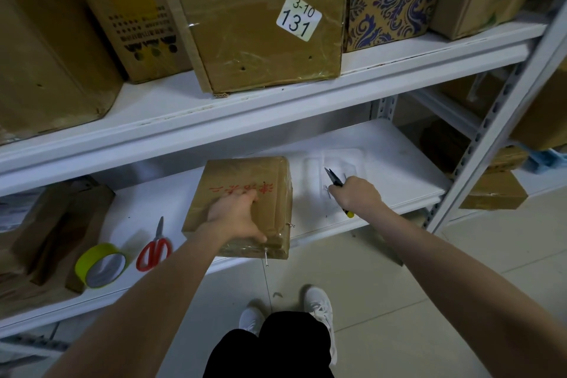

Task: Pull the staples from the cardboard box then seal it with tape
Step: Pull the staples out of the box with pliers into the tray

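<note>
Two hands work: the left hand presses flat on the cardboard box at the shelf's front edge, the right hand grasping pliers. Stiff, probably light (taped skin likely slick); staples protrude near its corner.

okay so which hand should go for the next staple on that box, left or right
Right. The right hand holds the pliers, free beside the cardboard box. The left hand is pressing the box down; a staple sticks out at its near edge.
</note>
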A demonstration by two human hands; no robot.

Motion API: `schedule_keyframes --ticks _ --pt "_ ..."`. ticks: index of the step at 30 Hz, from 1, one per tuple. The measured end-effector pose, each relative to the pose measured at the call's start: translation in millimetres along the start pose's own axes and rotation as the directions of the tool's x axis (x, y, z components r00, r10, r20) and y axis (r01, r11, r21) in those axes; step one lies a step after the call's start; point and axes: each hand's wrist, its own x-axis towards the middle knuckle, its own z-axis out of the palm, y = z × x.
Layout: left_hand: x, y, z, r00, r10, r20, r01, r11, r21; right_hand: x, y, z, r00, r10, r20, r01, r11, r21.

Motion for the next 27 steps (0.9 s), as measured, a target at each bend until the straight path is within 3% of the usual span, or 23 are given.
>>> schedule_keyframes --ticks 3,6,9,12,15,17,23,27 --pt "1 3 -1 1.0 -0.008 -0.006 0.008 0.999 0.033 -7 -15 9 0.987 -0.056 0.15 0.02 0.972 0.233" --pt "1 6 0 1.0 -0.011 -0.019 0.012 0.999 0.035 -14 -23 18 0.888 -0.013 0.459 -0.234 0.847 0.478" --pt "0 5 0 1.0 -0.016 -0.024 0.017 0.999 0.031 -23 -19 25 0.744 -0.018 0.668 -0.397 0.792 0.463" --pt "-1 4 -1 0.999 -0.027 -0.018 0.027 0.999 0.024 -30 -7 29 0.713 0.018 0.701 -0.425 0.806 0.412" --pt "0 5 -2 0.999 -0.041 -0.017 0.041 0.999 0.009 -35 -1 33 0.564 0.035 0.825 -0.522 0.79 0.323" --pt "0 5 -1 0.998 -0.055 -0.031 0.055 0.999 0.001 -35 2 40 0.515 0.018 0.857 -0.521 0.8 0.297" --pt "4 3 -1 0.996 -0.089 -0.03 0.089 0.996 -0.025 -37 -4 55 0.562 -0.079 0.824 -0.563 0.693 0.45" --pt "5 3 -1 0.996 -0.088 -0.028 0.087 0.996 -0.023 -31 -12 62 0.578 -0.117 0.807 -0.55 0.675 0.492"
